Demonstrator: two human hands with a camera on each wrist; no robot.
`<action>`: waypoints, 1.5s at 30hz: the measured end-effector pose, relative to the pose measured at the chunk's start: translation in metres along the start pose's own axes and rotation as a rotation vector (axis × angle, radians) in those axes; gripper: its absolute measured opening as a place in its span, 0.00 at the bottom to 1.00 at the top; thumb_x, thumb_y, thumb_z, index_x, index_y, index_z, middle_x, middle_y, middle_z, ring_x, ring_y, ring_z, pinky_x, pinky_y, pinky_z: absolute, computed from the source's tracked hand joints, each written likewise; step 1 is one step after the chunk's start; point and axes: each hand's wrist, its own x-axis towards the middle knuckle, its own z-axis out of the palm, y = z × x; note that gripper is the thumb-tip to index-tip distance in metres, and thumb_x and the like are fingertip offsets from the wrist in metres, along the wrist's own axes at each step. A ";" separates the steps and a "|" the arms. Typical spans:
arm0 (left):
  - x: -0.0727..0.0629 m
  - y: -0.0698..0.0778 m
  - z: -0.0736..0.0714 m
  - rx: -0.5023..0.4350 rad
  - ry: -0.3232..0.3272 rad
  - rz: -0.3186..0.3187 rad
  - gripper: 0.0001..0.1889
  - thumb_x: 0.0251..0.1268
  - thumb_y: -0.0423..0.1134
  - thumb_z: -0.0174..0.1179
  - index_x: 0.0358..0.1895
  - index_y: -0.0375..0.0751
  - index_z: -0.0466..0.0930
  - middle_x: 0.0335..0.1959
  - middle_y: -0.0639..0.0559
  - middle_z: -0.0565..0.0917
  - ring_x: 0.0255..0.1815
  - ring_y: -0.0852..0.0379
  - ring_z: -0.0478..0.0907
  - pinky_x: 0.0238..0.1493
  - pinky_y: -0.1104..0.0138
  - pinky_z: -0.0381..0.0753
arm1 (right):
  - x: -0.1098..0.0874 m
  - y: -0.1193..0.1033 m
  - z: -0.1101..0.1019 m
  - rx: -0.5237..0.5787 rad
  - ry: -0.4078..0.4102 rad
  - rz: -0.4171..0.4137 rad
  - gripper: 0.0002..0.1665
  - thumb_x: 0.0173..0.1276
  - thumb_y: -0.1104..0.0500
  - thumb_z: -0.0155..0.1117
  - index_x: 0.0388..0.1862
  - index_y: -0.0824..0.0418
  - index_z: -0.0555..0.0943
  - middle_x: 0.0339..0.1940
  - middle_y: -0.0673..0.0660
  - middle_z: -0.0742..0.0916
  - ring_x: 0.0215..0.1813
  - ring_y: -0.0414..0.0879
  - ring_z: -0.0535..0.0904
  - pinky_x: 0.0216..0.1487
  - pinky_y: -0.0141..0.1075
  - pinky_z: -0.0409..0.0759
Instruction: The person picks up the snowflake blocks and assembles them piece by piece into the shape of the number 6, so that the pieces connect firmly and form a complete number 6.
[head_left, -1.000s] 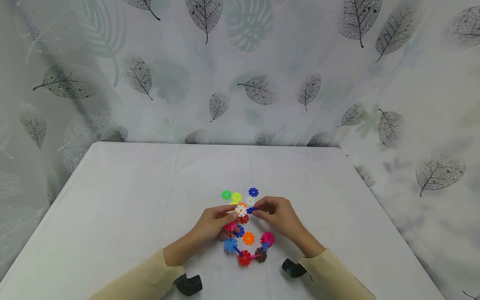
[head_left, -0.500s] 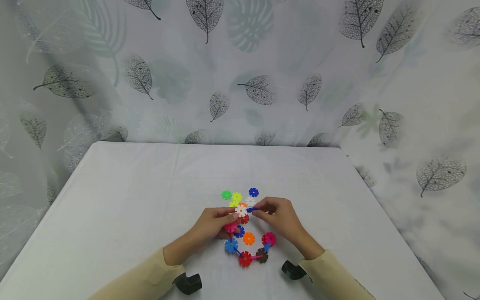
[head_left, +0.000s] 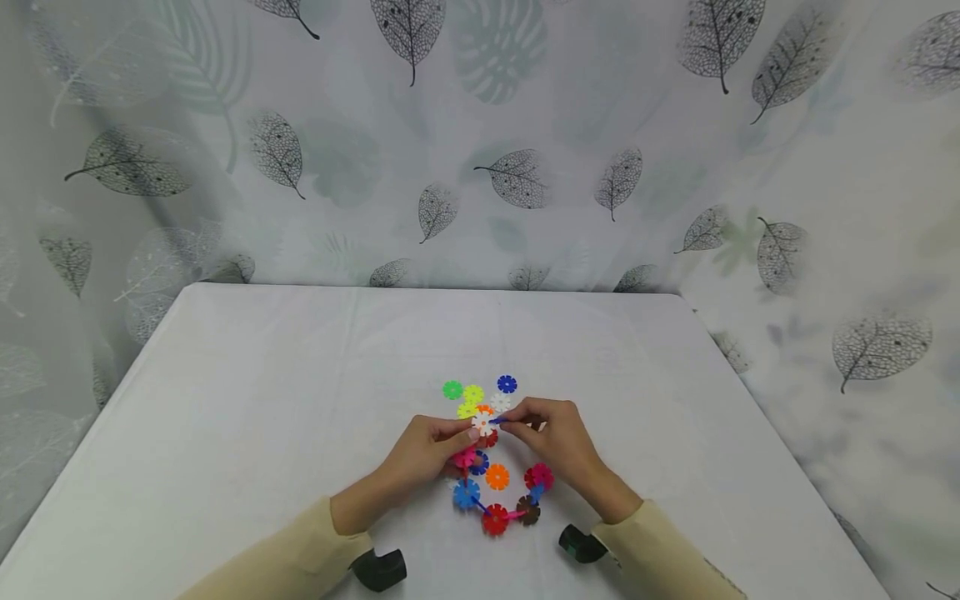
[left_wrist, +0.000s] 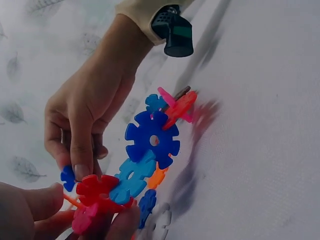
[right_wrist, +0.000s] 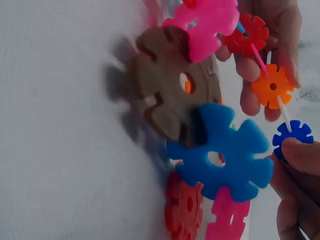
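A chain of flower-shaped interlocking plastic discs hangs from my left hand [head_left: 423, 450] and curves round in front of me. Its links include a light blue disc [head_left: 466, 494], a red disc [head_left: 495, 520], a brown disc [right_wrist: 165, 85] and a deep pink disc [head_left: 538, 477]. My left thumb and fingers grip the chain near a white disc [head_left: 483, 424], which sits edge-on in the slot of an orange disc [right_wrist: 272, 86] in the right wrist view. Between thumb and fingers, my right hand [head_left: 558, 437] pinches a dark blue disc [right_wrist: 300, 128] against that white disc's edge.
Beyond the hands, loose discs lie on the white-covered table [head_left: 300, 358]: green [head_left: 452, 390], yellow, a dark blue disc [head_left: 507, 384] and a white disc [head_left: 500, 403]. An orange disc [head_left: 497, 477] lies inside the chain's curve. A leaf-patterned curtain [head_left: 337, 125] stands behind the table.
My right hand has shifted slightly left, bringing the dark blue disc closer in to the white one. The hanging chain has swung a little to the right and toward me.
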 end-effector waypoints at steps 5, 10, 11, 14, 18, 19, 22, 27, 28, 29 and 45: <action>0.000 0.003 -0.001 0.085 -0.012 0.017 0.22 0.72 0.44 0.64 0.61 0.32 0.82 0.43 0.46 0.89 0.38 0.54 0.86 0.44 0.65 0.85 | 0.000 -0.001 0.000 0.043 -0.025 0.028 0.08 0.63 0.62 0.76 0.39 0.50 0.90 0.36 0.40 0.89 0.35 0.37 0.82 0.38 0.36 0.84; 0.001 0.003 -0.004 0.086 -0.046 -0.009 0.20 0.68 0.43 0.67 0.58 0.35 0.84 0.43 0.49 0.89 0.43 0.55 0.85 0.48 0.65 0.84 | 0.000 -0.002 0.000 0.096 -0.106 0.080 0.09 0.65 0.62 0.74 0.44 0.52 0.90 0.39 0.42 0.90 0.40 0.37 0.85 0.45 0.36 0.85; 0.001 0.003 -0.004 0.089 -0.046 -0.014 0.20 0.67 0.42 0.67 0.58 0.35 0.84 0.44 0.49 0.88 0.44 0.54 0.85 0.48 0.64 0.84 | 0.001 -0.002 -0.001 0.099 -0.122 0.084 0.10 0.66 0.62 0.73 0.45 0.51 0.90 0.40 0.42 0.90 0.41 0.38 0.85 0.46 0.36 0.85; 0.000 0.004 -0.006 0.102 -0.032 -0.042 0.21 0.66 0.41 0.68 0.59 0.36 0.83 0.47 0.49 0.88 0.48 0.52 0.84 0.51 0.61 0.84 | 0.001 0.000 -0.005 0.101 -0.158 0.076 0.13 0.69 0.63 0.70 0.50 0.52 0.89 0.45 0.43 0.89 0.46 0.40 0.85 0.49 0.38 0.84; 0.001 0.003 -0.008 0.108 -0.012 -0.080 0.25 0.63 0.40 0.69 0.62 0.34 0.81 0.51 0.46 0.87 0.51 0.50 0.84 0.52 0.60 0.84 | 0.005 0.004 -0.011 0.124 -0.140 0.070 0.17 0.72 0.67 0.64 0.56 0.54 0.86 0.51 0.47 0.89 0.53 0.43 0.85 0.55 0.46 0.82; 0.001 0.003 -0.008 0.102 -0.009 -0.088 0.25 0.62 0.39 0.70 0.62 0.34 0.80 0.50 0.47 0.87 0.51 0.51 0.84 0.52 0.60 0.84 | 0.006 0.006 -0.013 0.127 -0.122 0.074 0.18 0.72 0.67 0.63 0.57 0.54 0.86 0.52 0.47 0.88 0.54 0.43 0.84 0.57 0.47 0.82; 0.001 0.002 -0.009 0.071 -0.016 -0.104 0.26 0.62 0.38 0.70 0.62 0.33 0.80 0.48 0.47 0.87 0.47 0.53 0.85 0.49 0.63 0.84 | 0.012 0.013 -0.017 0.119 -0.051 0.085 0.19 0.72 0.69 0.61 0.59 0.57 0.84 0.53 0.49 0.88 0.55 0.45 0.84 0.58 0.48 0.81; 0.000 0.000 -0.011 0.024 -0.039 -0.120 0.26 0.63 0.37 0.68 0.63 0.31 0.79 0.42 0.46 0.89 0.39 0.55 0.85 0.40 0.67 0.84 | 0.021 0.023 -0.021 0.107 0.034 0.104 0.21 0.73 0.67 0.62 0.64 0.59 0.81 0.57 0.53 0.86 0.57 0.49 0.83 0.57 0.50 0.81; 0.000 0.001 -0.011 0.019 -0.042 -0.126 0.26 0.63 0.37 0.68 0.63 0.31 0.79 0.41 0.47 0.89 0.38 0.55 0.85 0.38 0.67 0.84 | 0.023 0.024 -0.022 0.108 0.042 0.112 0.21 0.73 0.67 0.62 0.64 0.59 0.81 0.58 0.53 0.86 0.57 0.50 0.83 0.57 0.50 0.81; 0.000 0.001 -0.011 0.017 -0.044 -0.132 0.26 0.63 0.37 0.68 0.63 0.31 0.79 0.41 0.47 0.89 0.37 0.56 0.84 0.36 0.68 0.83 | 0.024 0.026 -0.023 0.103 0.048 0.120 0.22 0.74 0.66 0.63 0.65 0.59 0.80 0.58 0.54 0.86 0.57 0.51 0.83 0.57 0.51 0.81; -0.003 -0.001 -0.016 -0.061 -0.126 -0.130 0.22 0.67 0.34 0.64 0.62 0.29 0.79 0.45 0.43 0.89 0.43 0.50 0.87 0.37 0.67 0.84 | 0.040 0.040 -0.021 0.003 -0.016 0.272 0.23 0.73 0.56 0.66 0.66 0.55 0.80 0.56 0.56 0.85 0.54 0.53 0.81 0.51 0.46 0.83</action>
